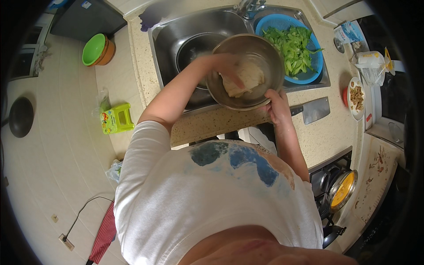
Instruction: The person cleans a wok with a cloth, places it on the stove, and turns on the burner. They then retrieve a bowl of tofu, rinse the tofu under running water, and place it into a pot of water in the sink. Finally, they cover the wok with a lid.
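Note:
Over the sink edge, a round metal bowl (274, 62) is tilted toward me. Inside it lies a pale, soft, uneven mass (251, 78) that looks like dough; its exact kind is unclear. My left hand (227, 70) reaches into the bowl over that mass, its fingers smeared by motion, so whether they grip any of it cannot be made out. My right hand (278, 106) is closed on the bowl's near right rim, thumb on the edge. Just right of that hand, a cleaver (316, 109) with a dark handle rests on the counter.
The steel sink (165, 33) holds a dark pan (187, 48), partly behind the bowl. A blue colander (269, 22) of leafy greens (298, 48) sits over its right side. At right are a plate of brown pieces (356, 98) and a stove with a pot of yellow food (343, 191).

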`<action>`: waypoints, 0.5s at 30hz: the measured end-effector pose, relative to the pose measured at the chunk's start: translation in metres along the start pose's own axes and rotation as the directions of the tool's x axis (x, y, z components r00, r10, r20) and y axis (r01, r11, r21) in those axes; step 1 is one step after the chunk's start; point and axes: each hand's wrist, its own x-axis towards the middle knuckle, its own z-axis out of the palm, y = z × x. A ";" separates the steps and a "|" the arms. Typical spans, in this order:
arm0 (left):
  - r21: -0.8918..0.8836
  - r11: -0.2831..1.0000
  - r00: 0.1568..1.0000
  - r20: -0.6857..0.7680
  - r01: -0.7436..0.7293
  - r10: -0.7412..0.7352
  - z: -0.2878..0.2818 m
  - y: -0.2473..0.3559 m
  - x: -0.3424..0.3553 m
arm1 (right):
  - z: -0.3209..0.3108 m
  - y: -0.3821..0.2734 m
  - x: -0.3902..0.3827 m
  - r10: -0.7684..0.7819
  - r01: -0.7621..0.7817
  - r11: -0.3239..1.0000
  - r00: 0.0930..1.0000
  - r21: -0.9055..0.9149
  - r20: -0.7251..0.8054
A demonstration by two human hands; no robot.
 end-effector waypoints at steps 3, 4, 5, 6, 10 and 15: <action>0.044 0.996 0.997 0.039 0.071 -0.073 -0.003 0.000 -0.003 | 0.004 -0.001 0.000 0.031 -0.031 0.999 0.998 -0.010 -0.046; 0.077 0.992 0.994 0.048 0.098 -0.102 -0.003 0.002 -0.005 | 0.005 -0.001 0.000 0.026 -0.026 1.000 0.999 -0.009 -0.029; 0.104 0.988 0.992 0.038 0.114 -0.119 -0.003 0.004 -0.006 | 0.006 -0.002 0.000 0.030 -0.030 0.999 0.999 -0.009 -0.023; 0.130 0.982 0.990 0.032 0.133 -0.139 -0.003 0.006 -0.007 | 0.006 -0.003 0.000 0.054 -0.054 0.998 0.998 -0.015 -0.021; 0.122 0.992 0.999 -0.010 0.043 -0.042 -0.002 0.007 -0.010 | 0.005 -0.008 0.001 0.113 -0.117 0.991 0.992 -0.070 -0.062; -0.082 0.988 0.991 -0.048 -0.132 0.129 0.003 -0.015 -0.015 | 0.007 -0.009 0.004 0.069 -0.070 0.997 0.997 -0.039 -0.030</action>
